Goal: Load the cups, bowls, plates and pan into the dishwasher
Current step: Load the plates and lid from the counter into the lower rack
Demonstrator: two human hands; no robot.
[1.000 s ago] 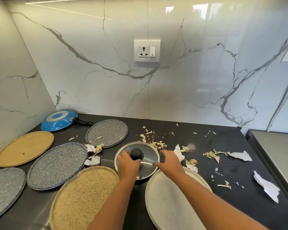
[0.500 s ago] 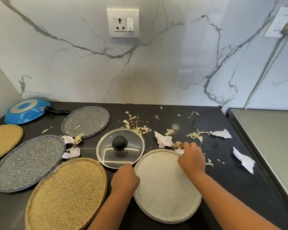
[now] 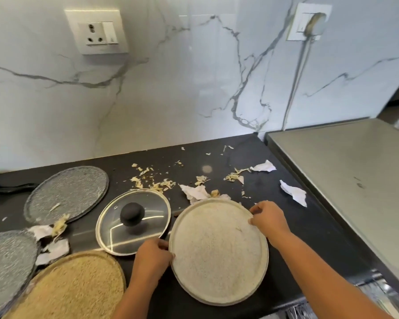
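Both hands [image 3: 268,218] shifted to white plate [image 3: 218,249] (littered black counter [image 3: 309,231]).

The worktop [image 3: 274,226] was a dark, smooth stone-like slab with a dull sheen, and the wall [image 3: 194,88] behind it was glossy white marble veined in grey. The pale plate [image 3: 219,249] had a grainy, speckled, matt face, and the tan plate [image 3: 78,291] looked coarser still, almost like woven fibre. The two grey plates [image 3: 67,192] were speckled like granite and matt. The lid [image 3: 134,222] was clear, shiny glass in a bright metal rim, with a matt black knob [image 3: 132,214] that looked plastic. Crumpled white paper scraps [image 3: 294,193] lay about. The appliance top [image 3: 355,180] on the right was brushed, dull grey metal.
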